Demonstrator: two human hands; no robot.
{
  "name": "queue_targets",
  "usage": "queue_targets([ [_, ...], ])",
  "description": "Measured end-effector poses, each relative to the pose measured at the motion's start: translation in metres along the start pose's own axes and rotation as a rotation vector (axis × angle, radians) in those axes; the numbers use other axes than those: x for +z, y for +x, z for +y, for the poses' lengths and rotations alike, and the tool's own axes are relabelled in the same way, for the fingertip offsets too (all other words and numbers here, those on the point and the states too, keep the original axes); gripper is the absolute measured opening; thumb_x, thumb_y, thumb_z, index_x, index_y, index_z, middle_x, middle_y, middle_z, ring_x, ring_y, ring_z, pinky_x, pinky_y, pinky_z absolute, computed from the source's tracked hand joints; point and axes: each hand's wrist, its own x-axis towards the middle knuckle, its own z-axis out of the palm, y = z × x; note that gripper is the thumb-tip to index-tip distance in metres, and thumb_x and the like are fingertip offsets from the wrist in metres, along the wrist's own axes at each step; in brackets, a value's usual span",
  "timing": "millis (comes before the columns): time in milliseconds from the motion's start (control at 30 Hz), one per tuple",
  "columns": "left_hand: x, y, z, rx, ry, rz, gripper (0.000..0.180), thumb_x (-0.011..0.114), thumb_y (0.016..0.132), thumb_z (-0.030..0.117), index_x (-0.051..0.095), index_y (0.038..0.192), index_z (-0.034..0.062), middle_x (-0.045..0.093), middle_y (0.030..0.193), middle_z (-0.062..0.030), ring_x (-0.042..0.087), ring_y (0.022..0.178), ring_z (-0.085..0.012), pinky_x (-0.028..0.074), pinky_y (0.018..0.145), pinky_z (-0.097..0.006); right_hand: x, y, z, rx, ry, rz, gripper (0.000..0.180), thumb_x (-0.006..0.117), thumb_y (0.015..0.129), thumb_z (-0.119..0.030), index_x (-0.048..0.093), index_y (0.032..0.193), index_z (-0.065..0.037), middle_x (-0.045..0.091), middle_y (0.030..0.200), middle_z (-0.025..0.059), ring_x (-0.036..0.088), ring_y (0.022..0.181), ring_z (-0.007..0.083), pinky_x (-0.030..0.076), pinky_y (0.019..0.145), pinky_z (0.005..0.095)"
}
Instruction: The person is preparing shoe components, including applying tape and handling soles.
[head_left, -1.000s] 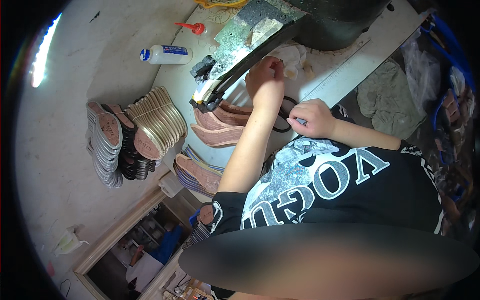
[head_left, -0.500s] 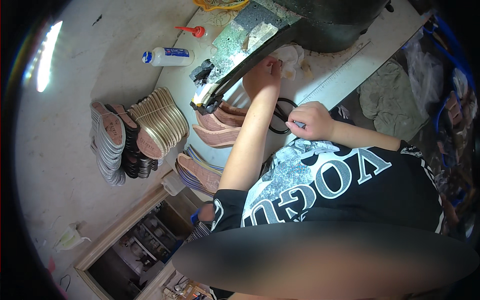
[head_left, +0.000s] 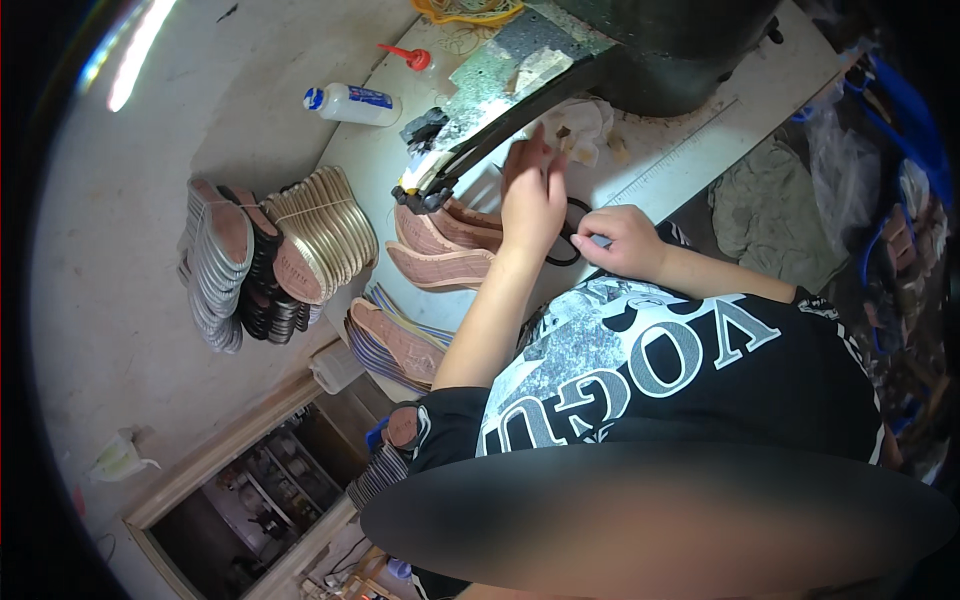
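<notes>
My left hand (head_left: pixel 533 205) reaches past the head of a dark machine arm (head_left: pixel 520 95), its fingers stretched out and apart. Just beyond the fingertips a crumpled white cloth or paper (head_left: pixel 590 125) lies on the table, with a small brown piece (head_left: pixel 563 132) on it. Close to my body, my right hand (head_left: pixel 625 240) is curled shut on a black strap (head_left: pixel 562 262), which bends in a loop on the table side. A bit of grey shows between its fingers; I cannot tell what it is. Tan shoe insoles (head_left: pixel 440 265) lie left of my left wrist.
Bundled insoles with silver edges (head_left: pixel 215 265) and gold edges (head_left: pixel 325 230) stand at the left. More striped-edge insoles (head_left: pixel 395 340) sit beside my left forearm. A white bottle (head_left: pixel 355 104) and a red nozzle (head_left: pixel 413 58) stand behind the machine. Grey-green cloth (head_left: pixel 770 205) lies at the right.
My left hand has drawn back slightly from the white cloth, and its bent fingers have straightened and spread. My right hand stays closed on the strap. The whole view has shifted a little.
</notes>
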Motion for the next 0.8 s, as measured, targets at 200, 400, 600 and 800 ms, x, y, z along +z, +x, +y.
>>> queue_targets([
  [200, -0.039, -0.05, 0.028, -0.099, -0.436, -0.034, 0.033, 0.06, 0.101, 0.023, 0.064, 0.121, -0.0027, 0.059, 0.106, -0.0135, 0.06, 0.097, -0.0244, 0.048, 0.087, -0.033, -0.032, 0.026, -0.021, 0.485, 0.941, -0.191, 0.025, 0.051, 0.1, -0.023, 0.065, 0.111, -0.005, 0.062, 0.099, -0.0013, 0.055, 0.089, 0.0083, 0.045, 0.084, 0.0264],
  [400, -0.079, -0.038, 0.043, 0.0, -0.542, 0.197, 0.037, 0.044, 0.109, 0.027, 0.063, 0.12, -0.0031, 0.057, 0.11, -0.0111, 0.057, 0.105, -0.0192, 0.046, 0.092, -0.031, -0.034, 0.075, -0.06, 0.193, 1.221, -0.399, 0.063, 0.067, 0.091, -0.01, 0.042, 0.148, 0.001, 0.055, 0.135, 0.012, 0.056, 0.124, 0.0187, 0.043, 0.109, 0.0338],
  [600, -0.113, -0.054, 0.047, -0.225, -1.143, 0.263, 0.048, 0.037, 0.112, 0.037, 0.055, 0.13, -0.0035, 0.063, 0.119, -0.0135, 0.062, 0.109, -0.018, 0.052, 0.094, -0.033, -0.013, 0.096, -0.103, -0.032, 1.109, -0.301, 0.063, 0.073, 0.091, -0.005, 0.044, 0.147, -0.001, 0.054, 0.14, 0.0113, 0.057, 0.123, 0.018, 0.049, 0.103, 0.0343],
  [800, -0.115, -0.069, 0.057, -0.201, -1.356, 0.454, 0.043, 0.042, 0.111, 0.032, 0.053, 0.133, -0.0033, 0.062, 0.123, -0.0139, 0.059, 0.12, -0.0215, 0.047, 0.103, -0.036, 0.003, 0.103, -0.115, -0.111, 0.935, -0.307, 0.055, 0.074, 0.09, -0.003, 0.052, 0.14, 0.0, 0.058, 0.137, 0.0092, 0.061, 0.112, 0.0156, 0.05, 0.096, 0.0314],
])
